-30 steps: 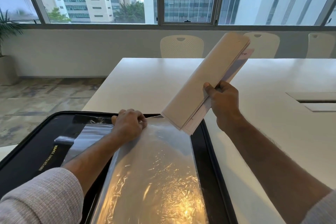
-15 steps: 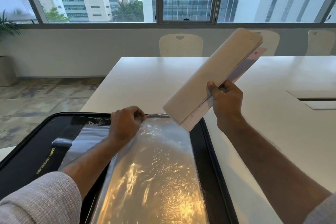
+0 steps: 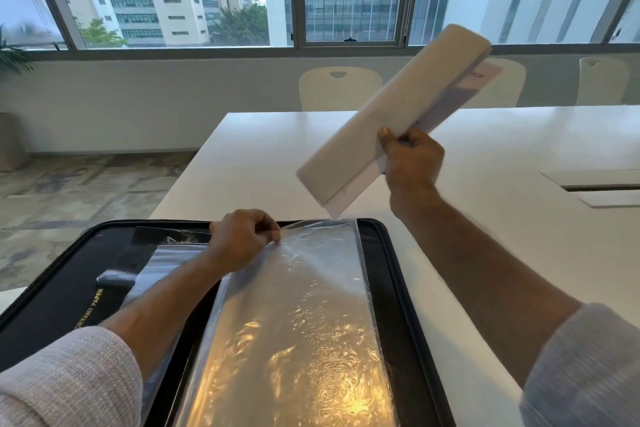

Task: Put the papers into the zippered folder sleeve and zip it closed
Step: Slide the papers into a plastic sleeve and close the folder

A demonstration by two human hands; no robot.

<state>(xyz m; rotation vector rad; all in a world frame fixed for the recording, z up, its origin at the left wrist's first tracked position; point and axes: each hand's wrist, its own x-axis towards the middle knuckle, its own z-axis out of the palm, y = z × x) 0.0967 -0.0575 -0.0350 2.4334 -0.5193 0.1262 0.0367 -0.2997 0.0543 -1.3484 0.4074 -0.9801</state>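
A black zippered folder (image 3: 398, 288) lies open on the white table, its left page printed "IMPORTANT PAPER". A clear plastic sleeve (image 3: 304, 322) rests on its right half, shiny with reflected light. My left hand (image 3: 242, 239) pinches the sleeve's far top edge near its left corner. A stack of white papers (image 3: 391, 118) is tilted in the air above the table, its lower corner just above the sleeve's far right end. My right hand (image 3: 410, 156) grips the stack along its lower long edge.
The white table (image 3: 502, 218) stretches to the right and far side, with a recessed cable hatch (image 3: 602, 187) at the right. White chairs (image 3: 339, 87) stand behind the table below the windows. A potted plant (image 3: 10, 59) sits at the far left.
My right hand has lifted the papers up and to the right, away from the sleeve's opening. My left hand has kept its pinch on the sleeve edge.
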